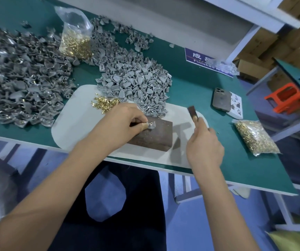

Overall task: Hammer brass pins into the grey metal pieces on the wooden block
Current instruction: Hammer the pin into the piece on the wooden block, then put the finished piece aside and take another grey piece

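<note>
A dark wooden block point(154, 137) lies on a pale mat point(76, 124) at the table's front. My left hand point(120, 122) pinches a small grey metal piece point(150, 125) on the block's top left corner; a pin shows in its hole. My right hand point(204, 145) grips the handle of a small hammer point(193, 113), whose head is raised above the mat, to the right of the block. A loose heap of brass pins point(105, 104) lies on the mat behind my left hand. A pile of light grey pieces point(136, 84) sits just behind the block.
A darker pile of grey pieces point(18, 78) fills the left of the green table point(190, 84). An open bag of brass pins point(75, 40) stands at the back, another bag point(256, 137) lies right. A phone point(221, 99) rests on the right. An orange stool point(286, 98) stands beyond the table.
</note>
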Demonstrator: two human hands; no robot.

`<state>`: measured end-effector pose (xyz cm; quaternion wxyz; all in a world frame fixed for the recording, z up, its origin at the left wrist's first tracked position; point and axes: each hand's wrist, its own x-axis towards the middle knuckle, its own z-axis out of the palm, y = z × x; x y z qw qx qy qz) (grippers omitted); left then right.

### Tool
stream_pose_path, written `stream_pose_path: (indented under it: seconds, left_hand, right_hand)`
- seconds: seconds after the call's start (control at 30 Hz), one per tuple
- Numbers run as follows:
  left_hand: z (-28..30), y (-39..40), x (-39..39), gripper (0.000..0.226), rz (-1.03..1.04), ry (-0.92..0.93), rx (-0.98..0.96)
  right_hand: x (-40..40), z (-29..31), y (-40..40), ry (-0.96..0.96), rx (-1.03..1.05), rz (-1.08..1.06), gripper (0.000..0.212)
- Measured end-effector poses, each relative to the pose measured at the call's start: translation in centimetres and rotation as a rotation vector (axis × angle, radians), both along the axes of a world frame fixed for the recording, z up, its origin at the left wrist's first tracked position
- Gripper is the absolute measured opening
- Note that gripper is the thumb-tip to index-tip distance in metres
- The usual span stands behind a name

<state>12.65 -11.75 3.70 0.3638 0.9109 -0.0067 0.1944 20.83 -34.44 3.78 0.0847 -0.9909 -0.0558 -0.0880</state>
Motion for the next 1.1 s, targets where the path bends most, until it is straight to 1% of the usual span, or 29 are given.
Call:
stream_pose_path:
  seconds: [0.03,0.13,0.23,0.3,0.37,0.4,0.47,0.53,0.67,0.77,0.87,0.97,1.1]
  left_hand:
    - [-0.1,-0.1,-0.4,0.002,0.022,-0.014,-0.032]
    - [-0.7,0.5,-2.1,0.004,0.151,-0.063,-0.078]
    - [-1.0,2.5,-3.9,0.006,0.301,-0.118,-0.056]
    - [-1.2,4.2,-5.0,0.007,0.407,-0.142,-0.019]
    - [-1.3,6.0,-5.9,0.008,0.504,-0.119,0.008]
    - [-1.4,6.9,-6.3,0.007,0.547,-0.096,0.029]
    - [-1.5,8.4,-7.1,0.009,0.617,-0.059,0.085]
    - [-1.6,9.6,-7.7,0.012,0.67,-0.053,0.143]
    - [-2.2,11.4,-8.4,0.009,0.742,-0.027,0.244]
    - [-2.6,12.8,-8.5,0.009,0.79,-0.008,0.258]
    - [-2.8,13.5,-8.3,0.011,0.822,0.019,0.285]
    - [-2.9,13.5,-8.2,0.013,0.837,0.03,0.323]
    - [-2.3,12.8,-7.6,0.016,0.774,-0.009,0.297]
  right_hand:
    - [0.2,-0.2,0.0,0.031,-0.037,-0.007,0.045]
    - [-0.1,-0.6,0.6,0.067,-0.11,-0.023,0.046]
    - [-0.2,-0.5,1.8,0.024,-0.14,-0.037,0.038]
    - [0.0,0.3,3.1,-0.067,-0.038,-0.006,0.033]
    - [-0.3,1.5,5.5,-0.137,0.125,0.07,0.029]
    - [-0.6,2.0,7.0,-0.163,0.173,0.122,0.027]
    - [-1.5,2.5,10.2,-0.188,0.177,0.211,0.025]
    - [-2.2,2.6,13.3,-0.186,0.1,0.275,0.028]
    - [-3.4,2.0,18.4,-0.101,0.035,0.46,0.024]
    - [-3.9,1.3,21.2,-0.05,0.016,0.573,0.021]
    - [-3.8,0.6,23.0,0.004,-0.013,0.587,0.022]
    - [-3.5,0.1,24.0,0.004,-0.042,0.577,0.025]
    - [-3.3,-0.3,25.2,-0.02,-0.101,0.561,0.023]
